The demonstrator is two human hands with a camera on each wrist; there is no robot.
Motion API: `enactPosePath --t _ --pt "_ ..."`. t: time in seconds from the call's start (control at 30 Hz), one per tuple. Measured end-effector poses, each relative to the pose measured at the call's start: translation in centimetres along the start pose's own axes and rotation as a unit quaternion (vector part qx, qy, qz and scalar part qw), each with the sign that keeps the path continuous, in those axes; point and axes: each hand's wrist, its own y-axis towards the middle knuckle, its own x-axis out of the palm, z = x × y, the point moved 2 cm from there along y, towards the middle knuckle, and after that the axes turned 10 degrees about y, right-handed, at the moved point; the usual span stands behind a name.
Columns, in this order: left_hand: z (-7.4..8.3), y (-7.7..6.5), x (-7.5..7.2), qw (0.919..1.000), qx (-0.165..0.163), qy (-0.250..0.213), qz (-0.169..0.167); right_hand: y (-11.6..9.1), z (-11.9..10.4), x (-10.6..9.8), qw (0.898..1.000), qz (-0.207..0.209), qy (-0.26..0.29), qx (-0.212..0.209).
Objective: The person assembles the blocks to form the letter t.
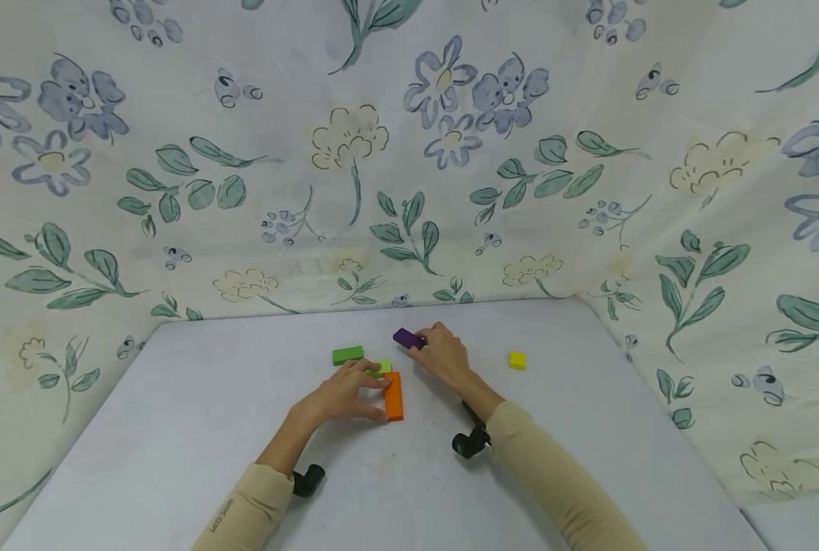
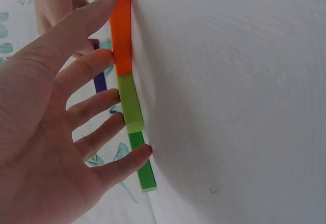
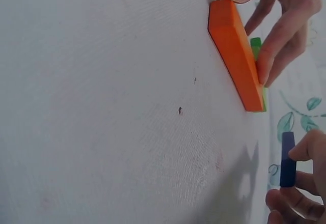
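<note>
My right hand [image 1: 445, 357] pinches one end of a purple block [image 1: 406, 337] between thumb and fingers, over the far middle of the table. The left hand [image 1: 340, 392] has its fingers spread, with thumb and index fingertips touching the side of a long orange block [image 1: 394, 399]. Its middle and ring fingertips reach a light green block [image 2: 131, 104], which follows the orange one in a line. Beyond that comes a green block [image 2: 145, 170], where the little finger rests. In the head view, the left fingers partly cover the light green block.
A small yellow block [image 1: 517, 360] lies to the right on the white table [image 1: 210, 413]. Floral cloth [image 1: 409, 153] hangs behind the table and along its sides. Black wrist-worn devices [image 1: 471, 442] stick out under both forearms.
</note>
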Motion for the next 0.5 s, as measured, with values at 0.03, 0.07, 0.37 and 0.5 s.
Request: enactPosePath --t 0.03,0.07,0.37,0.5 --pt "0.0 0.03 0.01 1.0 0.0 0.001 0.0 -0.06 0.01 -0.03 1.0 0.0 0.001 -0.001" --pt "-0.02 0.04 0.04 1.0 -0.001 0.002 0.0 -0.11 0.0 -0.08 1.0 -0.002 0.001 -0.002" --pt "-0.09 0.08 0.13 1.0 0.0 0.008 0.0 -0.62 -0.07 -0.4 0.999 -0.022 -0.003 -0.03" --pt "-0.08 0.05 0.14 1.0 -0.002 0.006 0.0 -0.92 0.02 -0.53 0.999 -0.029 -0.005 -0.039"
